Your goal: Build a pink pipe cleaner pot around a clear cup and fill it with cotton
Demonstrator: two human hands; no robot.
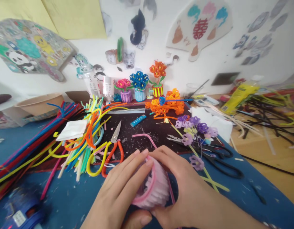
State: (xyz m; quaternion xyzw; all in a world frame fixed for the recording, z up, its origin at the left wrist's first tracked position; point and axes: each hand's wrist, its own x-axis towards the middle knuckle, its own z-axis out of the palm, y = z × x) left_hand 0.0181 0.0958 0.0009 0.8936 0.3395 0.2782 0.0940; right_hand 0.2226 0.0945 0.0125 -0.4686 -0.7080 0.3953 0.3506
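Between both hands is a small pale-pink ribbed pot (158, 187) with a brighter pink rim, tilted so that its opening faces left. My left hand (123, 187) lies over the pot's near left side, fingertips at the upper rim and thumb below. Around the right side curves my right hand (182, 184), its fingers at the top and its thumb underneath. A pink pipe cleaner (144, 135) runs from behind the pot out onto the dark mat. Part of the pot's opening is hidden by my left fingers.
Scissors with red and yellow handles (115, 136) lie left of the hands, black-handled scissors (223, 159) right. Purple pipe-cleaner flowers (196, 127) rest nearby. A blue glue gun (23, 210) is front left, beside bundled pipe cleaners (42, 133). Finished flower pots (140, 94) stand by the wall.
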